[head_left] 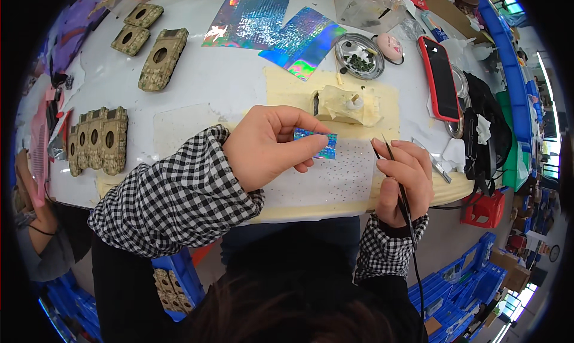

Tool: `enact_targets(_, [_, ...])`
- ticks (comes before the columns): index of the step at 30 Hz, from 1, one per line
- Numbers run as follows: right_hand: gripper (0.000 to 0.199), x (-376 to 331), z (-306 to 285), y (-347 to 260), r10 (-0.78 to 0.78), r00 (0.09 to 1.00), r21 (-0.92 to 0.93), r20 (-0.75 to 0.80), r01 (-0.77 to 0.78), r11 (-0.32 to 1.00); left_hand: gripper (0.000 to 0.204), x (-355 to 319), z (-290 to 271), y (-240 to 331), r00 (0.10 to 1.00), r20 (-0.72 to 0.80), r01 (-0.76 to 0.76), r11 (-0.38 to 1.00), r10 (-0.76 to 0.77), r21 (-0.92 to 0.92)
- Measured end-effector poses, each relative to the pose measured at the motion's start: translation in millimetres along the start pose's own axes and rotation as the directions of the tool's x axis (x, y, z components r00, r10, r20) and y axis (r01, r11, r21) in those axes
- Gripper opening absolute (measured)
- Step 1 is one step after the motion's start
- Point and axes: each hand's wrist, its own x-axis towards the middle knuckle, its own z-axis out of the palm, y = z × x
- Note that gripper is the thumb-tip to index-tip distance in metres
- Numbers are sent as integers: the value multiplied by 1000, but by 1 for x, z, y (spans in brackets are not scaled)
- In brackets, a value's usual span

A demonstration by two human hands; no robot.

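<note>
My left hand [263,145] pinches a small piece of shiny blue holographic sheet [324,147] between thumb and fingers. Slim black tweezers [402,190] rest in my right hand [412,178], their tips pointing up and away from me. A thin black cord [419,277] runs down from beside that hand. Under both hands lies a white sheet [341,190] dotted with many tiny dark specks. Just beyond it, a block wrapped in cream tape [341,105] with a short peg on top stands on yellowish paper [388,93].
Camouflage-painted toy tank hulls [162,59] stand at left, several more in a row [98,141]. Larger holographic sheets [248,20] lie at the back. A metal dish [360,56] holds dark bits; a red-cased phone [439,77] sits at right. Another person's arm [39,211] shows far left.
</note>
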Motion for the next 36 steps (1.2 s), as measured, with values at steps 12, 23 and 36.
enact_targets(12, [14,1,4,2,8,1000,37,-9,-8,999,20,0,1,-2,1000,-17,-12,998,11,-67])
enact_targets(23, [25,9,9,-12,-84,985,78,151,73,994,20,-1,3,-1,1000,-3,5,998,-6,-68])
enact_targets(36, [21,10,15,-11,-59,985,68,163,48,996,19,-2,3,-2,1000,11,10,994,-9,-109])
